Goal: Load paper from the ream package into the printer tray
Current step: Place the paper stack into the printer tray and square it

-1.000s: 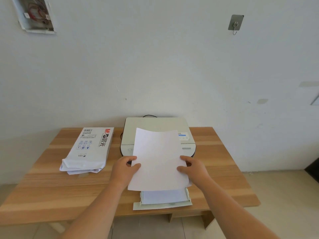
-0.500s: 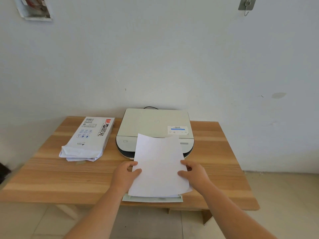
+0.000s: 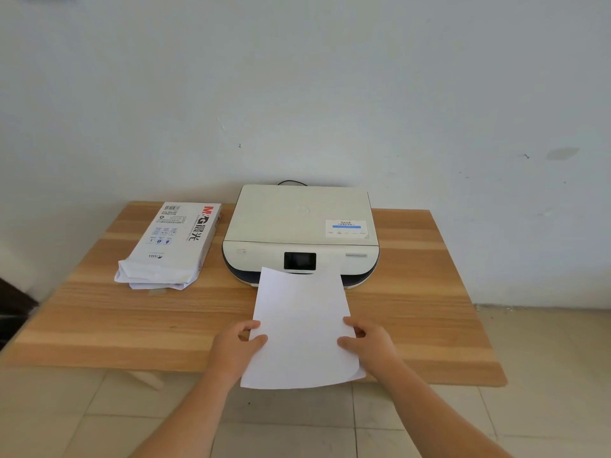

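Observation:
A thin stack of white paper [image 3: 301,328] hangs in front of the printer [image 3: 299,223], its far edge near the printer's front. My left hand [image 3: 236,347] pinches its left edge and my right hand [image 3: 367,343] its right edge. The cream printer sits at the back of the wooden table [image 3: 99,312], a small dark screen on its front. The paper hides the printer tray. The opened white ream package [image 3: 172,246] lies left of the printer, torn end toward me.
A white wall rises right behind the table. A black cable [image 3: 292,182] leaves the printer's back. Pale floor tiles [image 3: 545,358] show to the right of and below the table's front edge. Something dark [image 3: 13,312] stands at the far left.
The sheets have come down and toward me, uncovering the printer's screen. The tray seen sticking out below the paper earlier is now hidden. The view has pulled back and tilted down.

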`<state>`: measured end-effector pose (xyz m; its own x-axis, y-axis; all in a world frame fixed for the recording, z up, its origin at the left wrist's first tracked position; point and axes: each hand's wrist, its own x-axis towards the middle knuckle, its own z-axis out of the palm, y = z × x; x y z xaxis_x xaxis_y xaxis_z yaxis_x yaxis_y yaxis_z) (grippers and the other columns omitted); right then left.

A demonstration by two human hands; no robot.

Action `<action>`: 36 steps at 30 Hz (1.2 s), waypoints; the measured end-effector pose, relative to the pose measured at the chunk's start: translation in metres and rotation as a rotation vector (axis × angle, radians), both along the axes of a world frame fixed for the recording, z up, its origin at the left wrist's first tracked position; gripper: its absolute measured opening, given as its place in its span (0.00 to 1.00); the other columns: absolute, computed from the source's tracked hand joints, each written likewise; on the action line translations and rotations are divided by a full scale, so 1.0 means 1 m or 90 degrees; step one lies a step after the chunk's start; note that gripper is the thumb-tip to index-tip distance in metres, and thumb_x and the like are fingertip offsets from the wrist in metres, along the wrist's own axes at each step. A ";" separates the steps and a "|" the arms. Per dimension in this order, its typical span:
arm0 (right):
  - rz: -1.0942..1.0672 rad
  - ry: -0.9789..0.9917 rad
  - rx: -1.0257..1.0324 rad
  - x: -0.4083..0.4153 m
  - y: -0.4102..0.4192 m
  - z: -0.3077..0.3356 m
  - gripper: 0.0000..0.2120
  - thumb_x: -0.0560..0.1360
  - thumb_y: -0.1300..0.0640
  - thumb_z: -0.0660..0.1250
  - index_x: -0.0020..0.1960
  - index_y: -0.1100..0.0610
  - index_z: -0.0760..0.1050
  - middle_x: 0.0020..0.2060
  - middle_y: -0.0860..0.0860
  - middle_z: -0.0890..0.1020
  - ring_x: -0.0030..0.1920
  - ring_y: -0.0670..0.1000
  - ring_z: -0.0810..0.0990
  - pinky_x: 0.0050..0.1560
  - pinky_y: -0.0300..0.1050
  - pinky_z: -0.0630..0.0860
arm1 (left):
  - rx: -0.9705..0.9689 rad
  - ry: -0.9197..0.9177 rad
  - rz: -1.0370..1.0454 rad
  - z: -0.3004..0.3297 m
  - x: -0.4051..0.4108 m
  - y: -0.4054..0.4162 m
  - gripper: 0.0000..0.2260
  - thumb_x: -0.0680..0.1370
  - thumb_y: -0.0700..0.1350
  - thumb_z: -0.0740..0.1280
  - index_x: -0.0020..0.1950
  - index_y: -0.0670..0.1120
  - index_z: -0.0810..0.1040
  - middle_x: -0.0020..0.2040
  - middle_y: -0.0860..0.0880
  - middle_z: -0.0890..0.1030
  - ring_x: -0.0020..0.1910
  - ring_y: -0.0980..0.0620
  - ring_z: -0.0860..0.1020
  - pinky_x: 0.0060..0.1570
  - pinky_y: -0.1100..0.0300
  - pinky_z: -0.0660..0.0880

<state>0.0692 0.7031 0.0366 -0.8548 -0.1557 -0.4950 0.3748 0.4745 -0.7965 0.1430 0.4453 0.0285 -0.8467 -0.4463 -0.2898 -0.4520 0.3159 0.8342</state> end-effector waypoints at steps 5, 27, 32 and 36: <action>-0.017 -0.017 0.004 0.012 -0.001 -0.016 0.24 0.72 0.60 0.72 0.67 0.53 0.73 0.53 0.46 0.78 0.53 0.47 0.77 0.51 0.39 0.71 | -0.010 -0.021 -0.008 -0.012 0.005 0.000 0.12 0.71 0.45 0.74 0.52 0.53 0.80 0.46 0.51 0.77 0.44 0.54 0.75 0.41 0.62 0.73; -0.123 -0.188 -0.078 0.031 0.008 -0.073 0.22 0.71 0.65 0.71 0.65 0.57 0.74 0.61 0.53 0.77 0.56 0.52 0.79 0.43 0.39 0.73 | 0.070 -0.139 0.001 -0.060 0.016 0.003 0.12 0.70 0.40 0.74 0.52 0.48 0.80 0.53 0.47 0.78 0.50 0.54 0.76 0.48 0.62 0.69; -0.167 -0.220 -0.118 0.025 0.005 -0.078 0.19 0.71 0.68 0.71 0.60 0.56 0.76 0.63 0.56 0.76 0.52 0.54 0.81 0.49 0.45 0.77 | 0.103 -0.169 0.013 -0.063 0.011 0.000 0.15 0.70 0.40 0.74 0.57 0.44 0.80 0.53 0.47 0.77 0.51 0.53 0.75 0.50 0.61 0.69; -0.172 -0.219 -0.114 0.017 0.002 -0.077 0.20 0.72 0.67 0.70 0.62 0.56 0.76 0.63 0.56 0.75 0.51 0.54 0.81 0.47 0.45 0.78 | 0.124 -0.175 0.025 -0.064 0.004 -0.001 0.16 0.70 0.40 0.74 0.57 0.45 0.79 0.56 0.46 0.76 0.52 0.54 0.75 0.52 0.61 0.68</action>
